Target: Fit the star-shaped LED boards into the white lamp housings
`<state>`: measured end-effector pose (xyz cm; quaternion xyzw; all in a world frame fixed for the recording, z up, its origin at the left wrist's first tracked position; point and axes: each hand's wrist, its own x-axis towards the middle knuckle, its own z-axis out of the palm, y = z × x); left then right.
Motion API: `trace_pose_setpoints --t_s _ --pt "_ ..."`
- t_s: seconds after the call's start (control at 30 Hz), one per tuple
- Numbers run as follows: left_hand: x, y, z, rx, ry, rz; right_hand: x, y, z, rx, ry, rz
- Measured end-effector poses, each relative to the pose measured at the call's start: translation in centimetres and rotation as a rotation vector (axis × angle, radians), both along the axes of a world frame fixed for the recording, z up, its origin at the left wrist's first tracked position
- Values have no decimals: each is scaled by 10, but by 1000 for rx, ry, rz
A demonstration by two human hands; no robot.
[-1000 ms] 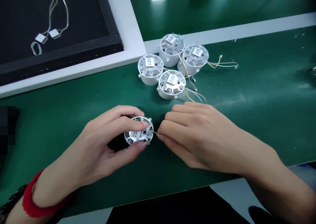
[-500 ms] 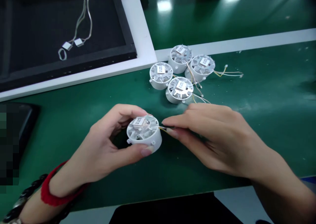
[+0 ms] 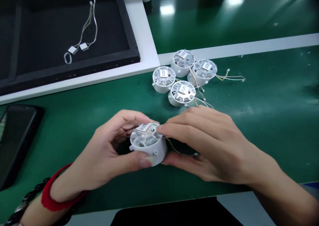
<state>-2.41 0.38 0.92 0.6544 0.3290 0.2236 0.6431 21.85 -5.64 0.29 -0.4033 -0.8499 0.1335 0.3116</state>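
My left hand (image 3: 109, 153) is wrapped round the left side of a small round white fan housing (image 3: 147, 146), thumb in front and fingers behind. On the housing's upper face are spokes and a square white label. Opposite, my right hand (image 3: 211, 143) grips it too, index fingertip on the top rim and thumb low on the right side. A thin yellowish wire (image 3: 173, 145) comes out of the housing under my right fingers and ends in a small connector near the palm.
Behind my hands, several similar fan housings (image 3: 163, 79) stand grouped, wires trailing right. A dark tray (image 3: 149, 40) with a white frame at the upper left holds two small labelled parts (image 3: 72, 50) with wires. A black phone (image 3: 20, 139) lies at the left on the green table (image 3: 112, 96).
My right fingers have gone from pinching the wires beside the housing to gripping its right rim and side. The view has shifted slightly, bringing in more of the phone.
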Motion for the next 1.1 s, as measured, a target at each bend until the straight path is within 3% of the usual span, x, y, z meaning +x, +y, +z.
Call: trace_pose_setpoints --t_s 0.33,0.53,0.67,0.83,1.0,1.1 --pt "-5 -2 -5 38 -34 -14 -3 2 0 91 -18 -36" --pt "-4 -3 -4 70 -38 2 -3 2 2 225 -81 -16" --pt "-5 -1 -6 126 53 9 -4 1 1 322 -181 -26" --pt "-7 -3 -13 313 250 62 -11 1 -5 399 -310 -87" --pt "-11 -4 -25 406 436 70 -12 5 -10 319 -216 -63" --pt "-17 2 -28 488 421 6 5 10 -4 269 -134 -151"
